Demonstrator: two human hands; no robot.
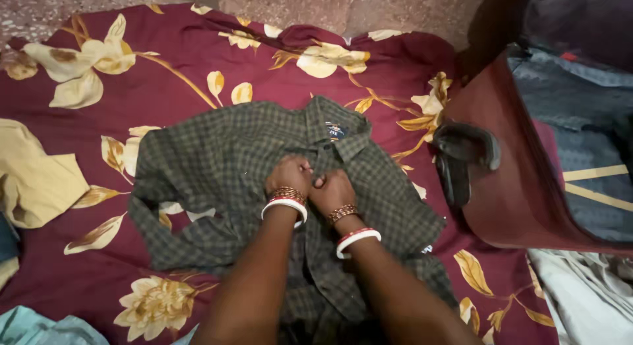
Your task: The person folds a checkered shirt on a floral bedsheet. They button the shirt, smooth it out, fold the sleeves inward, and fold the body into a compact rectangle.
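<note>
A dark green checked shirt [217, 167] lies spread front-up on a maroon bedsheet with cream and gold flowers [151, 75]. Its collar points away from me. My left hand [288, 175] and my right hand [333, 189] sit close together on the shirt's front placket just below the collar, both pinching the fabric there. Each wrist wears white, red and gold bangles. The fingertips are partly hidden in the cloth.
An open maroon suitcase [521, 180] with a black handle [461, 157] and folded blue-grey clothes inside stands at the right. A beige garment [33, 180] lies at the left edge, a pale teal cloth [33, 326] at the bottom left, a grey cloth [587, 295] at the bottom right.
</note>
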